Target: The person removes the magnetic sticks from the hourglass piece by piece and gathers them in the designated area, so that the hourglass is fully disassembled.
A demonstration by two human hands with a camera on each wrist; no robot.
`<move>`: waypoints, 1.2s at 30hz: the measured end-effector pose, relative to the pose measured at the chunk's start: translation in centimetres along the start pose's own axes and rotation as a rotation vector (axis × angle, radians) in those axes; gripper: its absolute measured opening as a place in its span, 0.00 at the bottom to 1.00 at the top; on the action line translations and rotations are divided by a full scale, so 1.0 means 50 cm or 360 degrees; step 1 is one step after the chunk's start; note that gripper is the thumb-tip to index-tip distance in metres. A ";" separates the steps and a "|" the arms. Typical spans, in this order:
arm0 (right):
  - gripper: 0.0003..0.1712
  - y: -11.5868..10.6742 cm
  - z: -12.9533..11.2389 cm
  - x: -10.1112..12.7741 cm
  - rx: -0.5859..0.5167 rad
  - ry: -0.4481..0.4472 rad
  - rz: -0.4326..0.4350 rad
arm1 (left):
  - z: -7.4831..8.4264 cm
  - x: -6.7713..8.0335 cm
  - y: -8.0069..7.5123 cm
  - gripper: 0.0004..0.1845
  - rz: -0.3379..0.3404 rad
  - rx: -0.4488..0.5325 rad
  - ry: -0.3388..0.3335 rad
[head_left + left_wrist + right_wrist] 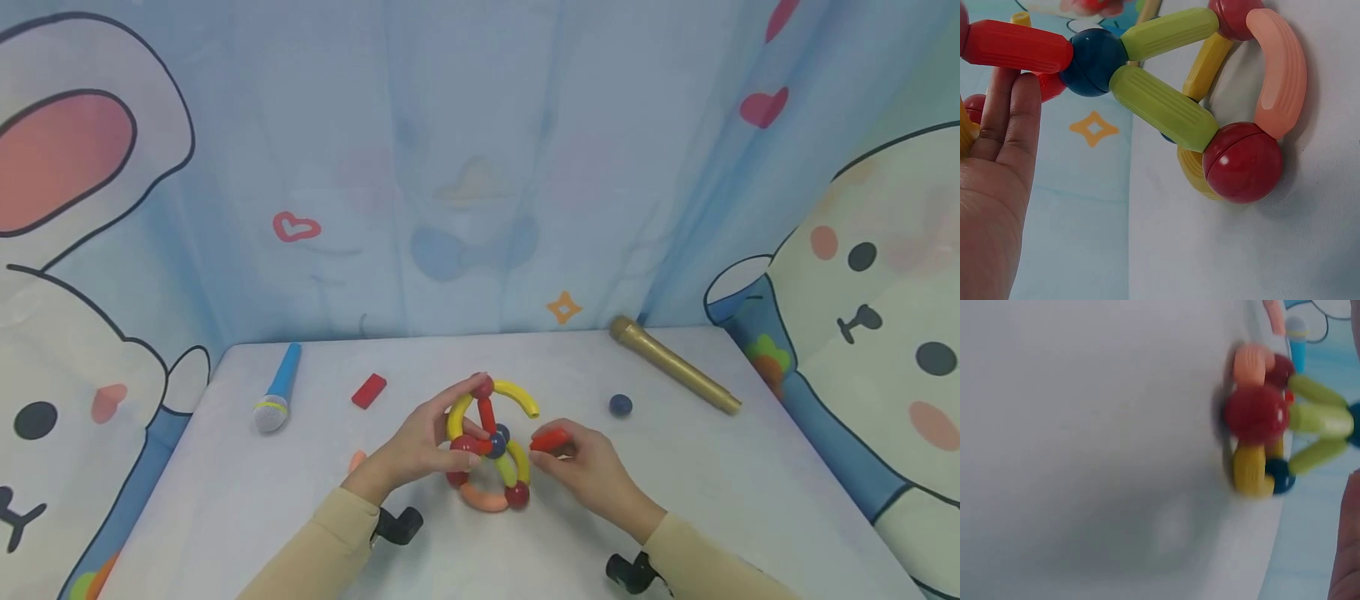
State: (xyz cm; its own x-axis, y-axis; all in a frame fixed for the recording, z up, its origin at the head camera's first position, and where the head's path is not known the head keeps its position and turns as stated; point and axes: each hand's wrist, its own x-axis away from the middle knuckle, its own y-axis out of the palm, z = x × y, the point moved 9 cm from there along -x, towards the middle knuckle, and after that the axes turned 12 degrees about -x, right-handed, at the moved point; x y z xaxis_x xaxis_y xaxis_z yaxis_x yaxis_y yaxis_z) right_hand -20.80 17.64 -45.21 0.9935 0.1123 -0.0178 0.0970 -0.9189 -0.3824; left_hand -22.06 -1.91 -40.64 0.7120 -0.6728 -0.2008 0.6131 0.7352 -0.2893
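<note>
A: Position of the build?
B: Ball-and-rod assembly (497, 445) stands on the white table (540, 542), between the two hands. Lower ring shows red balls, a curved peach rod (483, 502) and yellow; green rods (1163, 107) rise to a blue ball (1092, 62).

A: Left hand (420, 442)?
B: Grasping the assembly's upper part. Index finger at the top red ball (485, 387), thumb lower down. From the left wrist, two fingers lie against a red rod (1019, 47).

A: Right hand (592, 471)?
B: Pinching a loose red piece (551, 439), just beside the assembly and apart from it. A curved yellow rod (517, 395) arcs from the top ball, its free end above that hand. Right wrist view blurred; grip can't be read there.

A: Surroundings?
B: Blue-handled microphone (278, 387) and red block (369, 391) on the left; peach piece (357, 459) partly hidden behind the left wrist. Dark blue ball (620, 406) and gold microphone (675, 365) on the right. Patterned blue curtain (465, 125) behind.
</note>
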 end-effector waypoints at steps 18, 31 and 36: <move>0.40 -0.261 0.208 0.033 0.0670 0.0421 -0.0123 | 0.000 0.001 0.002 0.46 -0.0003 0.0042 0.0011; 0.40 -0.276 0.232 0.015 0.0739 0.0251 -0.0326 | 0.000 0.002 0.003 0.48 -0.0002 0.0043 -0.0053; 0.42 -0.286 0.243 -0.001 0.0814 0.0240 -0.0318 | 0.001 0.002 0.003 0.48 -0.0010 0.0032 -0.0035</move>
State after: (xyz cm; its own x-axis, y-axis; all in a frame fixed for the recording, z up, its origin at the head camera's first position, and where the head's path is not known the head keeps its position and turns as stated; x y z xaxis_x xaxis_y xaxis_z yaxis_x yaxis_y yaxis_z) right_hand -22.93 35.36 -50.96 0.9600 0.1753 0.2182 0.2798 -0.5810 -0.7643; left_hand -21.89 -1.89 -40.67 0.7152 -0.6758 -0.1785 0.6244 0.7325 -0.2713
